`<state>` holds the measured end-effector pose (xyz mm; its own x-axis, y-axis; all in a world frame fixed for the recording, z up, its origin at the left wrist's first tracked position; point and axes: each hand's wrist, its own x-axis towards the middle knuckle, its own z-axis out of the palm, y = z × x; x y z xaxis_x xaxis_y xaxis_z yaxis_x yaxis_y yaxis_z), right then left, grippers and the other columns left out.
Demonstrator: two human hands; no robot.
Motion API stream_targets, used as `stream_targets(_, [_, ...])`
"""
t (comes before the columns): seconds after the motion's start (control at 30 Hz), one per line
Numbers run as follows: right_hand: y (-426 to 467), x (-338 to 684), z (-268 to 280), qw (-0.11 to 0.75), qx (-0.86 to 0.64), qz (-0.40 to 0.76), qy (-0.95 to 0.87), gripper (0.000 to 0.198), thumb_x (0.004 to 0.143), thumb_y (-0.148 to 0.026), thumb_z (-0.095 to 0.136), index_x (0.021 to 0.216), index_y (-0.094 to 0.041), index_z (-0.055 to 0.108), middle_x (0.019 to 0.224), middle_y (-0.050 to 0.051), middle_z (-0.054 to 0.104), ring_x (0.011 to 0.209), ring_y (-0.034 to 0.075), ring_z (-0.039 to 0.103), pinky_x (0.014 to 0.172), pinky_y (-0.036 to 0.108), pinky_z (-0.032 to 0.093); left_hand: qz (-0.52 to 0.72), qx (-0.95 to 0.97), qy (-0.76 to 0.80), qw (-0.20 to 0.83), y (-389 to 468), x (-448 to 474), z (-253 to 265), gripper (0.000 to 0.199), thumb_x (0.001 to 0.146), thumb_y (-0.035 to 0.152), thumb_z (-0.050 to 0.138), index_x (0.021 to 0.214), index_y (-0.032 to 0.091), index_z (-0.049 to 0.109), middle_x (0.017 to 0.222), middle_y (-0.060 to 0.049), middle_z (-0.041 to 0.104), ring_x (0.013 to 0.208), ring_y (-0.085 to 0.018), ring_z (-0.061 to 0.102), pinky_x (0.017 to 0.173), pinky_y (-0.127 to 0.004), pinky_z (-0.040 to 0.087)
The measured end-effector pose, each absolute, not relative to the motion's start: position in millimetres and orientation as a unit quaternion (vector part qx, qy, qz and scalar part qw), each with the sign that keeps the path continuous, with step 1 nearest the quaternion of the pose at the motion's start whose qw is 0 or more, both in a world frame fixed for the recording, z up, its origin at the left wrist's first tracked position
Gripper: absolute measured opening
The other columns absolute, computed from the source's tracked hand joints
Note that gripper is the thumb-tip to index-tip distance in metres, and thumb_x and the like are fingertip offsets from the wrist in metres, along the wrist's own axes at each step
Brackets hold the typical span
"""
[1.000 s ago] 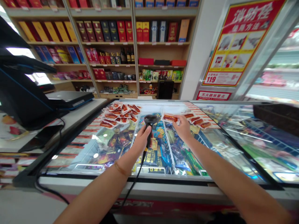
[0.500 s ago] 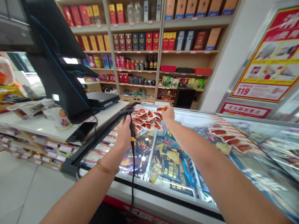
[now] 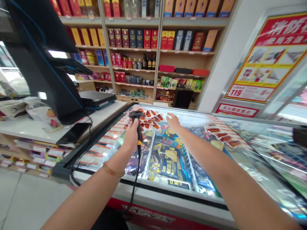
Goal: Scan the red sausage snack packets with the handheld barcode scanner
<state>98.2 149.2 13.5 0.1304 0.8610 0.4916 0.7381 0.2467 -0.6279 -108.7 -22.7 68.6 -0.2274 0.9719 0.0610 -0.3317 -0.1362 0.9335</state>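
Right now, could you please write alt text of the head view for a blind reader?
A person's left hand holds a black scanner near a pile of small red-brown food packs on a glass-topped freezer; the right hand, open and apparently empty, is beside the pile. A row of similar packs lies farther right, and shelves of boxes stand behind.

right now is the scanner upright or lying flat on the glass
Upright: the left hand grips the scanner by its handle, with its head at the top and the cord hanging down below.
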Motion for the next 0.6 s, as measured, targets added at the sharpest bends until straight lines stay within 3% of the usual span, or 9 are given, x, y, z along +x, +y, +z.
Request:
stream_targets(0.13, [103.1, 183.3, -9.2, 0.453, -0.644, 0.013, -0.616, 0.034, 0.077, -0.03, 0.056, 0.11, -0.024, 0.062, 0.125, 0.012, 0.058, 0.128, 0.034, 0.041, 0.102, 0.062, 0.032, 0.611, 0.397, 0.421, 0.54, -22.5, -62.5, 61.2, 0.042, 0.077, 0.061, 0.058, 0.082, 0.02, 0.046, 0.057, 0.005, 0.054, 0.033, -0.009, 0.046, 0.033, -0.022, 0.035])
stream_targets(0.3, [44.2, 293.6, -22.8, 0.38, -0.723, -0.103, -0.568, 0.04, 0.077, -0.024, 0.054, 0.117, -0.018, 0.057, 0.129, 0.017, 0.054, 0.128, 0.035, 0.04, 0.103, 0.06, 0.03, 0.571, 0.44, 0.384, 0.577, -22.5, -2.0, 49.3, 0.043, 0.076, 0.06, 0.06, 0.084, 0.021, 0.045, 0.059, 0.006, 0.055, 0.033, -0.009, 0.047, 0.033, -0.022, 0.036])
stream_targets(0.43, [16.2, 348.8, -27.8, 0.347, -0.794, -0.134, -0.481, 0.053, 0.077, -0.029, 0.059, 0.126, -0.012, 0.048, 0.137, 0.025, 0.046, 0.133, 0.039, 0.035, 0.104, 0.062, 0.027, 0.554, 0.465, 0.352, 0.594, -23.7, 24.9, 33.9, 0.045, 0.074, 0.061, 0.061, 0.085, 0.021, 0.045, 0.059, 0.006, 0.055, 0.033, -0.009, 0.047, 0.032, -0.022, 0.036])
stream_targets(0.6, [8.5, 377.7, -36.8, 0.34, -0.808, -0.052, -0.479, 0.06, 0.073, -0.044, 0.065, 0.12, -0.011, 0.051, 0.12, 0.028, 0.056, 0.115, 0.04, 0.054, 0.092, 0.057, 0.04, 0.51, 0.482, 0.371, 0.608, -26.7, 27.3, 14.3, 0.046, 0.073, 0.063, 0.063, 0.084, 0.021, 0.045, 0.058, 0.006, 0.055, 0.033, -0.009, 0.047, 0.032, -0.022, 0.036])
